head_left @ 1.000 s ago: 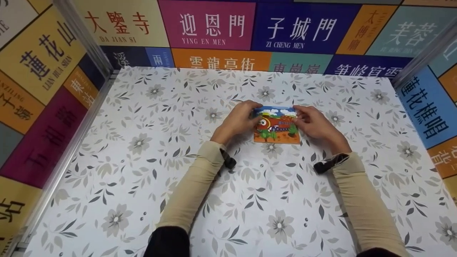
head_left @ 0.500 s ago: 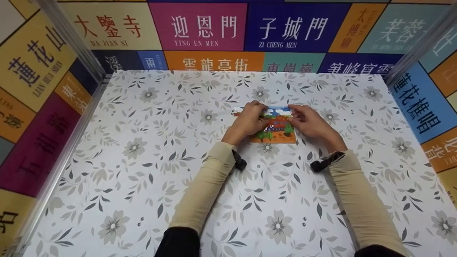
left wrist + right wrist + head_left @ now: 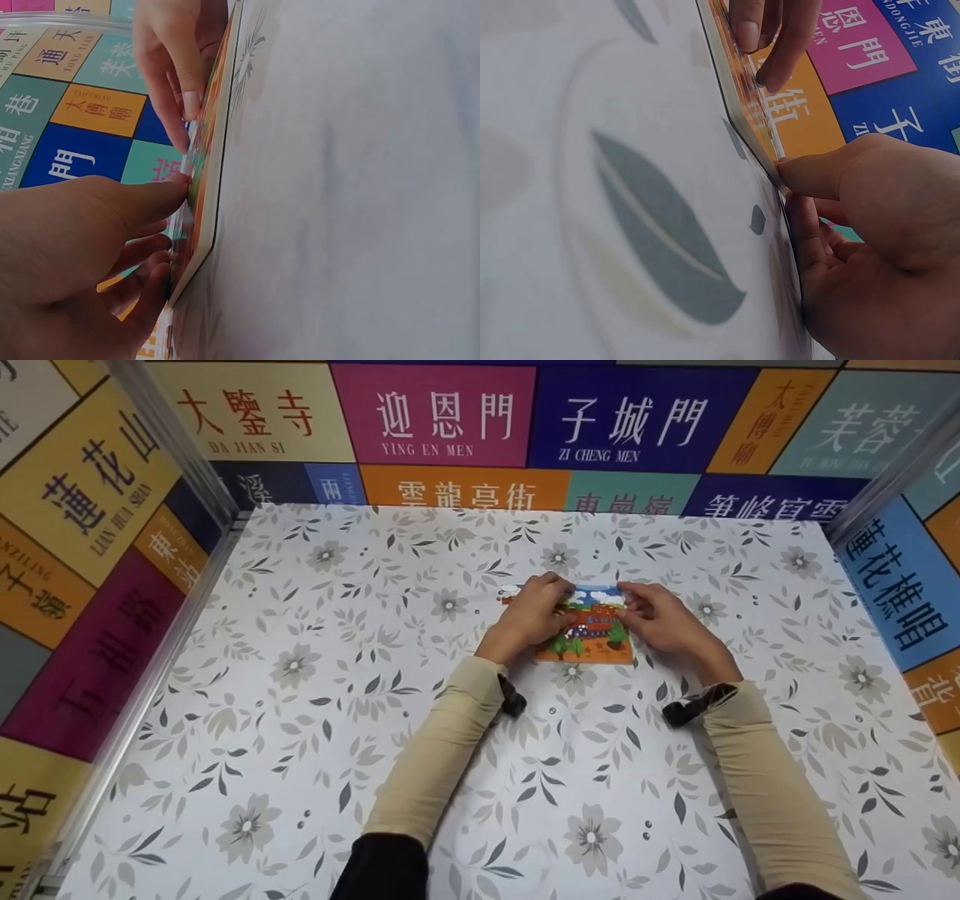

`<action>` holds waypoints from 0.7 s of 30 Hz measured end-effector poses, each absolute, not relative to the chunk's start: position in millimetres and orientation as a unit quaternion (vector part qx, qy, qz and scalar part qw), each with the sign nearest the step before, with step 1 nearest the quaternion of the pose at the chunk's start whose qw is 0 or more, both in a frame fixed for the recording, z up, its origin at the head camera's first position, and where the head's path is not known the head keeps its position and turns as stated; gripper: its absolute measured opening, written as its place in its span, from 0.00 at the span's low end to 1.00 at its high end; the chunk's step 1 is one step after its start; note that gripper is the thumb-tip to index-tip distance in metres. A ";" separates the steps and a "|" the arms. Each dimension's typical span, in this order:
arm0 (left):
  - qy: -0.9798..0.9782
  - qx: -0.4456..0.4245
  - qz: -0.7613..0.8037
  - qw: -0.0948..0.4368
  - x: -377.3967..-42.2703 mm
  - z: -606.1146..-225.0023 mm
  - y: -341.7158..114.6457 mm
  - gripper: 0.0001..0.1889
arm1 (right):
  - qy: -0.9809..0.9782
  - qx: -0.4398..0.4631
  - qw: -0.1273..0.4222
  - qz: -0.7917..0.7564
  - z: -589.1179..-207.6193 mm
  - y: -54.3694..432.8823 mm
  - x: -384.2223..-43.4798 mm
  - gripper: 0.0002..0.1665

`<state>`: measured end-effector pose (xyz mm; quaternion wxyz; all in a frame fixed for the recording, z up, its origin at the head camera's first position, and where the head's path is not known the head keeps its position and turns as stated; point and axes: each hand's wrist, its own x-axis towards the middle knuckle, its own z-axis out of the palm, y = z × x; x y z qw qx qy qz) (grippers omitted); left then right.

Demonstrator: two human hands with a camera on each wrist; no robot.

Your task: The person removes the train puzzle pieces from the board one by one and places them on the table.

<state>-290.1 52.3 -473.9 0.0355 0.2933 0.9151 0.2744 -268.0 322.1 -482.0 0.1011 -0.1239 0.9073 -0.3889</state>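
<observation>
A small flat picture puzzle [image 3: 585, 645] lies on the table, with a red train, green bushes and a blue cloudy sky. My left hand [image 3: 531, 611] covers its left part, including the front of the train. In the left wrist view, that hand's thumb rests on the picture while the fingers curl at the edge. A cloud-printed piece with a red lower edge [image 3: 509, 594] sticks out left of the hand, mostly hidden by it. My right hand [image 3: 660, 615] holds the puzzle's right side. Its thumb [image 3: 814, 172] is at the board's edge, fingers curled beside it.
The table [image 3: 300, 780] is covered in white cloth or paper with grey flowers and leaves. Colourful panels with Chinese lettering [image 3: 442, 416] stand behind it and along both sides. A black wrist strap [image 3: 686, 711] sits on the right cuff.
My left hand has shifted right over the picture, covering the train's front. The cloud-printed piece now shows left of it. My right hand stays at the right edge.
</observation>
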 end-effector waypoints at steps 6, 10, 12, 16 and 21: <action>0.917 0.299 0.260 0.041 -290.5 -473.2 53.0 0.30 | 0.908 -0.135 0.094 -0.386 -481.6 322.5 -268.3 0.35; 0.919 0.300 0.252 0.048 -289.0 -471.0 54.0 0.31 | 0.910 -0.138 0.082 -0.382 -481.3 321.9 -267.5 0.34; 0.920 0.300 0.247 0.051 -288.6 -470.1 54.9 0.31 | 0.912 -0.137 0.081 -0.378 -481.7 321.7 -267.2 0.34; 0.925 0.299 0.228 0.051 -288.5 -468.3 56.8 0.28 | 0.914 -0.129 0.087 -0.374 -481.8 322.2 -267.4 0.34; 0.927 0.302 0.219 0.040 -289.5 -467.1 57.7 0.24 | 0.914 -0.129 0.089 -0.374 -481.0 322.4 -267.9 0.34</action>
